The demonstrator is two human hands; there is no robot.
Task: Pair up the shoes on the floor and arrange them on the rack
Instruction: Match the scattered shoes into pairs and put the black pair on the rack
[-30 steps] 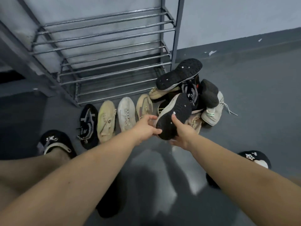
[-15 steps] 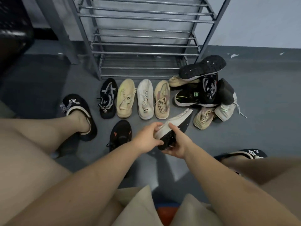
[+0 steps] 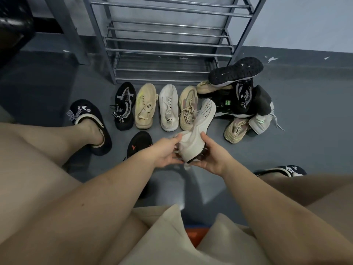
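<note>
Both my hands hold a cream knit sneaker (image 3: 198,131) above the floor, its upper facing me and its toe pointing away. My left hand (image 3: 165,153) grips the heel end and my right hand (image 3: 212,157) grips the side by the dark sole. In front of the grey metal rack (image 3: 168,42) a row lies on the floor: a black sneaker (image 3: 124,106), a beige sneaker (image 3: 146,106), a white sneaker (image 3: 169,107) and a tan sneaker (image 3: 188,108). A black sneaker with orange marks (image 3: 139,144) lies nearer me, partly behind my left arm.
A heap of shoes (image 3: 240,98) sits right of the rack, topped by a black sole turned up. My feet in dark slippers (image 3: 89,123) (image 3: 284,170) flank the work area. A grey post (image 3: 66,29) stands left of the rack.
I drew the sneaker off the heap toward me and turned it from sole up to upper up. The view tilted down, showing my legs and slippers.
</note>
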